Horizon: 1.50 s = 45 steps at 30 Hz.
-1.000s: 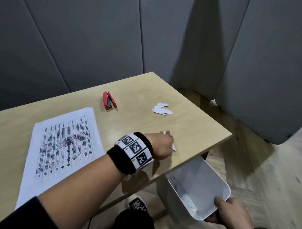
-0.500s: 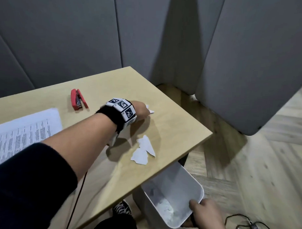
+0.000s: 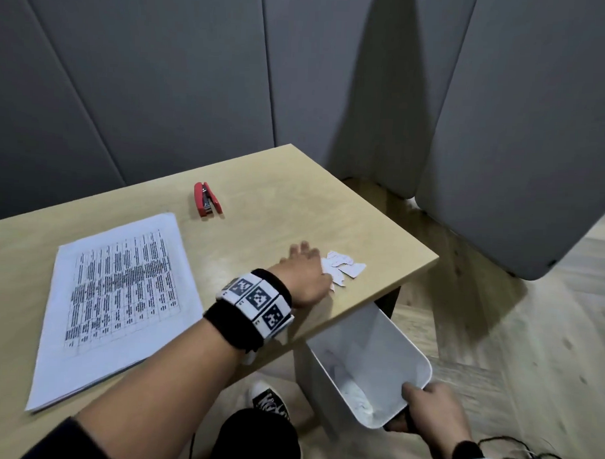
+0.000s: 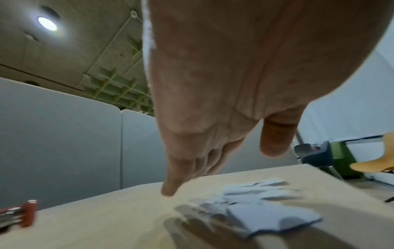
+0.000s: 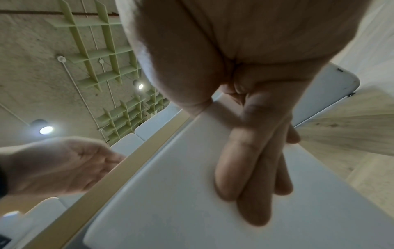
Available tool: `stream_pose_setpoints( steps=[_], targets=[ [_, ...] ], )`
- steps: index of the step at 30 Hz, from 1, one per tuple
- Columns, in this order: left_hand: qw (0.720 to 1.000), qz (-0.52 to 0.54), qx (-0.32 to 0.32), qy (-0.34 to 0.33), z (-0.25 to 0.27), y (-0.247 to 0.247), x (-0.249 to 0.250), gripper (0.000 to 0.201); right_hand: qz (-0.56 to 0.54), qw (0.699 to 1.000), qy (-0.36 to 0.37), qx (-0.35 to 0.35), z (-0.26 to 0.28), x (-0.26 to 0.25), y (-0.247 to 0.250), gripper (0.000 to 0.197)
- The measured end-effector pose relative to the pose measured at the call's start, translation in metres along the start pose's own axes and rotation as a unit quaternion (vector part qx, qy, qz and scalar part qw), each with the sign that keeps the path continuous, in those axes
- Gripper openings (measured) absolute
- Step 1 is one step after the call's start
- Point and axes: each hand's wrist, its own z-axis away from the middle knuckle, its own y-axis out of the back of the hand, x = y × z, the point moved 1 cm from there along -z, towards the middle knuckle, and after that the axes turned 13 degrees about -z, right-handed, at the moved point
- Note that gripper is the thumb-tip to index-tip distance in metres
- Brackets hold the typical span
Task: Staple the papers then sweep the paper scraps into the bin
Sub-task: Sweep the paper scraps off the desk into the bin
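Several white paper scraps lie in one small pile near the table's right edge, just above the white bin. My left hand stands on its edge on the table, fingers straight, touching the pile's left side; the left wrist view shows the scraps beside the fingers. My right hand grips the bin's near rim below the table, fingers flat on the bin's outer wall. A red stapler lies behind the printed papers.
The wooden table ends just right of the scraps. Grey partition panels stand behind and to the right. A shoe is under the table and cables lie on the wooden floor.
My left hand reached the far scraps and drew them back, so all scraps now form one pile near the right edge. The right hand kept holding the bin.
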Motion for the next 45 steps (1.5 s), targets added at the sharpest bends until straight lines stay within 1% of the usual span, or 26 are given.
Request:
stream_pose_setpoints(
  steps=[2,5,10,12,16,21,23,25,27,28,29,31,33,34,36,40,42,45],
  targets=[
    [0.999,0.004,-0.03,0.03,0.008,-0.004,-0.01,0.066,-0.008,1.0,-0.004,-0.001,0.002,0.001,0.001,0.019],
    [0.998,0.013,-0.06,0.021,0.023,-0.013,0.0,0.068,-0.027,1.0,-0.007,-0.004,0.005,0.0,-0.001,0.018],
    [0.998,0.028,-0.059,-0.013,0.044,-0.027,0.036,0.069,-0.041,0.999,-0.006,-0.002,0.013,0.0,-0.003,0.018],
    [0.998,0.026,-0.048,-0.022,0.051,-0.032,0.047,0.07,-0.042,0.999,-0.002,-0.004,0.016,-0.002,-0.004,0.018],
    [0.998,0.024,-0.037,-0.055,0.069,-0.044,0.068,0.07,-0.052,0.999,0.0,-0.007,0.02,-0.002,-0.003,0.017],
    [0.99,0.029,-0.05,-0.129,0.095,-0.062,0.091,0.068,-0.052,0.999,-0.002,-0.003,0.021,-0.001,-0.003,0.019],
    [0.988,0.027,-0.019,-0.149,0.088,-0.055,0.087,0.065,-0.046,0.999,-0.003,-0.007,0.02,-0.002,-0.004,0.019],
    [0.987,0.022,0.032,-0.155,0.069,-0.032,0.072,0.056,-0.041,0.999,-0.008,-0.01,0.02,-0.003,-0.004,0.018],
    [0.987,0.014,0.072,-0.144,0.044,0.0,0.048,0.051,-0.033,0.999,-0.008,-0.012,0.018,-0.004,-0.004,0.018],
    [0.988,0.01,0.079,-0.133,0.032,0.017,0.037,0.052,-0.031,0.999,-0.006,-0.009,0.017,-0.005,-0.003,0.019],
    [0.99,0.013,0.073,-0.116,0.018,0.03,0.024,0.053,-0.029,1.0,-0.004,-0.008,0.015,-0.005,-0.003,0.019],
    [0.996,-0.012,0.028,-0.08,-0.009,0.043,0.004,0.054,-0.029,1.0,-0.004,-0.005,0.012,-0.006,-0.003,0.019],
    [0.996,-0.072,-0.02,-0.055,-0.03,0.037,-0.004,0.059,-0.035,0.999,-0.005,-0.004,0.009,-0.005,-0.003,0.019],
    [0.993,-0.101,-0.033,-0.052,-0.038,0.031,-0.005,0.057,-0.039,0.999,-0.006,-0.004,0.007,-0.005,-0.003,0.02],
    [0.99,-0.116,-0.04,-0.064,-0.046,0.018,0.0,0.052,-0.04,0.999,-0.009,-0.004,0.003,-0.005,-0.002,0.019],
    [0.987,-0.123,-0.029,-0.104,-0.037,0.004,0.019,0.045,-0.043,0.999,-0.015,0.0,0.002,-0.007,-0.002,0.018],
    [0.984,-0.126,-0.032,-0.122,-0.026,-0.003,0.029,0.048,-0.048,0.999,-0.019,0.002,0.006,-0.01,-0.003,0.016],
    [0.987,-0.051,-0.044,-0.145,-0.002,-0.013,0.052,0.059,-0.058,0.998,-0.017,0.0,0.011,-0.014,-0.004,0.014]
  ],
)
